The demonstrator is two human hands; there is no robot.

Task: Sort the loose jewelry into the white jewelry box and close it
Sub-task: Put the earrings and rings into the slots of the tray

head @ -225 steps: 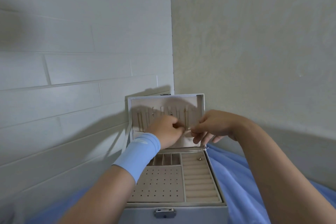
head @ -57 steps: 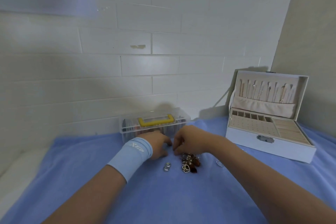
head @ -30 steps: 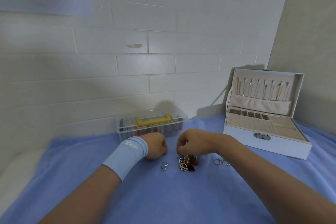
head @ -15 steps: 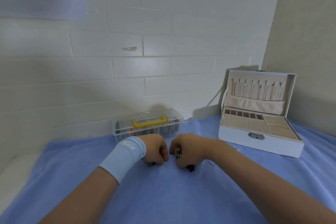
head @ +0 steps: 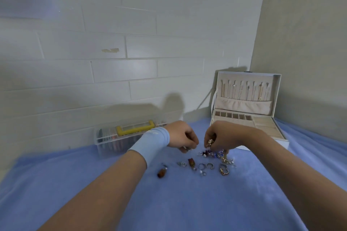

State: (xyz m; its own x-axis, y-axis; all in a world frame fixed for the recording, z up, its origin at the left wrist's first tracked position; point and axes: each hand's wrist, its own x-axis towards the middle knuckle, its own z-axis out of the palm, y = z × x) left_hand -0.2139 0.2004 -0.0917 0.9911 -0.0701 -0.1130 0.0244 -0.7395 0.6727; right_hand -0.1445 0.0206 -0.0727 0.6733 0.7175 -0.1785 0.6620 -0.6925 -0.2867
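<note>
The white jewelry box (head: 277, 138) stands open at the back right, its lid upright with several thin pieces hanging inside. Loose jewelry (head: 201, 167) lies scattered on the blue cloth: silver rings, a brown pendant (head: 161, 172), a gold ring (head: 223, 171). My left hand (head: 181, 136), with a light blue wristband, pinches a small silver piece just above the cloth. My right hand (head: 221, 136) holds a gold piece (head: 209, 142) between thumb and fingers, and a blue beaded piece (head: 212, 154) lies under it.
A clear plastic case (head: 112, 139) with a yellow handle sits at the back against the white brick wall. The blue cloth (head: 187, 204) covers the surface, which meets a beige wall on the right behind the box.
Both hands have lifted and parted a little. The jewelry that was bunched under the right hand now lies spread over the cloth. The view has shifted left.
</note>
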